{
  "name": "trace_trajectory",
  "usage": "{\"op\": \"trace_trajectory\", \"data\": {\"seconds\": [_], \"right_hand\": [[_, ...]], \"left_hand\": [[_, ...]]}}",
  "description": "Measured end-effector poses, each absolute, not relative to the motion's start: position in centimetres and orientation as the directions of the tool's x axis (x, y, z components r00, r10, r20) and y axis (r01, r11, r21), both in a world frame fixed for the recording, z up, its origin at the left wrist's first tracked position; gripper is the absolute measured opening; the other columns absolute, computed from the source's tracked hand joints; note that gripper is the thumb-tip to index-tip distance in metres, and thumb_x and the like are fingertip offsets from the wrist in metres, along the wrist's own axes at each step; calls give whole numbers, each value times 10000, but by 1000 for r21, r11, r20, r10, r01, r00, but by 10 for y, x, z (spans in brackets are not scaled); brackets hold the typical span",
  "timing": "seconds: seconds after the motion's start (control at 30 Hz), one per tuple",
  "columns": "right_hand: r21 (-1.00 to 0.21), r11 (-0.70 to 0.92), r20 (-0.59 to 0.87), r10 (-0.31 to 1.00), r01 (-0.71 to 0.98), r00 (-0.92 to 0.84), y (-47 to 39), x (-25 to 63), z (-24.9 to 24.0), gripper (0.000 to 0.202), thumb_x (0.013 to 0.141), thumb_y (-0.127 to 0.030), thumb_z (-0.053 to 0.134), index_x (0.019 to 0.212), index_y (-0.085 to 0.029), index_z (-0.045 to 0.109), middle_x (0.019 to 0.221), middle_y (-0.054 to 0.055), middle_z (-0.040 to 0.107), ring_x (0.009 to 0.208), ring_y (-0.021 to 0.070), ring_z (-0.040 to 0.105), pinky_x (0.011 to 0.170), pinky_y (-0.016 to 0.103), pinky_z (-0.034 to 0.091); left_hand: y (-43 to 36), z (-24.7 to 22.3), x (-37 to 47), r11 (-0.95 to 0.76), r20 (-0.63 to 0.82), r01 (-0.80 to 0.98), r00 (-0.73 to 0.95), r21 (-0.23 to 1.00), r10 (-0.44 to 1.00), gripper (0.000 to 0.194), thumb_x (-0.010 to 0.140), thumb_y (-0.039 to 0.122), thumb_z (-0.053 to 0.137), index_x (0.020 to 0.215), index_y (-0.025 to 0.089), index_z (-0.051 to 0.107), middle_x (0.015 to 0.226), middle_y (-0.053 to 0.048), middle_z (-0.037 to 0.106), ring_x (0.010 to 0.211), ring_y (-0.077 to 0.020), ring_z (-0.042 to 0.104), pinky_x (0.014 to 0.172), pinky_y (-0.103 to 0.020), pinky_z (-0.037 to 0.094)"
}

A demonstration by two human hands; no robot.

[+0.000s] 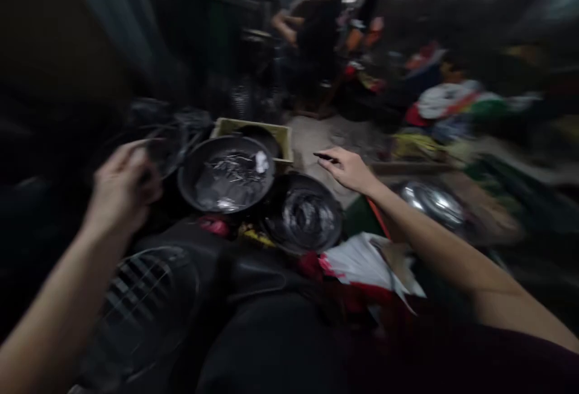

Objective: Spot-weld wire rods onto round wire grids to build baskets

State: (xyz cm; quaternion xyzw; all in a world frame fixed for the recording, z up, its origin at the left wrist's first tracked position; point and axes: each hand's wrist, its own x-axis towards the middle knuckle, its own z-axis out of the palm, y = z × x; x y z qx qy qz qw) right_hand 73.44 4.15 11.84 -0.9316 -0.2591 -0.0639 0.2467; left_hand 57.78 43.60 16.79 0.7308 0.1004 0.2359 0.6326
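Observation:
My left hand (129,183) is raised at the left with its fingers curled closed; motion blur hides what, if anything, is in them. Beside it, to the right, stands a round dark basin (226,174) holding thin, shiny metal-like pieces and a small white lump. My right hand (346,168) is held out over the floor, thumb and fingers pinched around a small dark, thin piece (322,155) whose kind I cannot make out. Just below and left of that hand is a second dark bowl (303,213) with a glossy inside.
Behind the basin sits a yellow crate (284,140). A white and red bag (362,261) lies in front of my right forearm, and a shiny round metal lid or dish (432,204) is beyond it. A wire grid (145,285) is at lower left. Another person (316,26) sits farther back.

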Motion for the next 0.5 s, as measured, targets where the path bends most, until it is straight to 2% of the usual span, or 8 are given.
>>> {"op": "trace_trajectory", "data": {"seconds": [0.03,0.1,0.2,0.3,0.37,0.4,0.47,0.5], "right_hand": [[-527,-621,268,526,580,807,78,735,119,419,930,-480,503,1242,-237,643,1235,100,642,1137,269,577,982,420,443],[-728,-370,259,631,577,731,146,730,115,513,881,-602,551,1276,-277,598,1241,72,647,1109,258,605,933,424,491],[-957,-55,169,697,286,697,228,711,101,556,825,-715,566,1187,-293,590,937,34,706,710,175,651,625,322,538],[-989,146,108,666,14,738,284,690,88,508,776,-690,653,1024,-250,601,622,-61,576,378,59,398,378,178,335],[-974,188,44,704,-126,709,314,680,83,465,718,-611,753,896,-219,578,548,-98,477,344,33,284,338,152,242],[-964,171,-7,745,-202,667,328,679,84,445,702,-568,782,837,-213,551,531,-107,441,343,29,254,331,148,218],[-955,121,-68,801,-272,595,355,684,89,423,703,-507,796,757,-214,496,513,-116,390,347,30,219,326,151,188],[-965,122,-42,799,-232,600,368,691,94,405,719,-490,787,741,-216,489,517,-112,387,355,35,230,331,158,194]], "left_hand": [[430,164,578,-23,103,-105,884,994,457,385,869,412,644,1153,156,602,570,70,416,426,-46,334,392,-138,273],[426,157,575,150,-11,-66,885,986,465,322,882,370,622,1134,171,595,554,78,365,398,-42,280,366,-137,194],[431,148,553,239,-60,-86,838,967,542,302,890,385,613,1122,194,582,523,96,298,382,-41,224,364,-138,147],[445,134,513,279,-116,-95,748,956,654,308,907,373,574,1157,193,577,501,108,270,373,-45,204,370,-142,155],[456,121,485,240,-129,-68,686,968,717,325,908,349,555,1177,172,594,517,94,332,387,-49,270,385,-148,227],[463,115,473,185,-117,-37,651,982,750,338,899,336,561,1184,161,607,557,71,415,425,-56,359,416,-154,305],[475,105,455,28,-58,62,574,998,817,398,855,313,614,1217,147,621,772,-14,614,655,-104,583,601,-206,491],[481,103,448,-49,-21,116,538,992,843,455,831,309,644,1254,144,612,938,-60,666,842,-148,641,751,-257,538]]}}
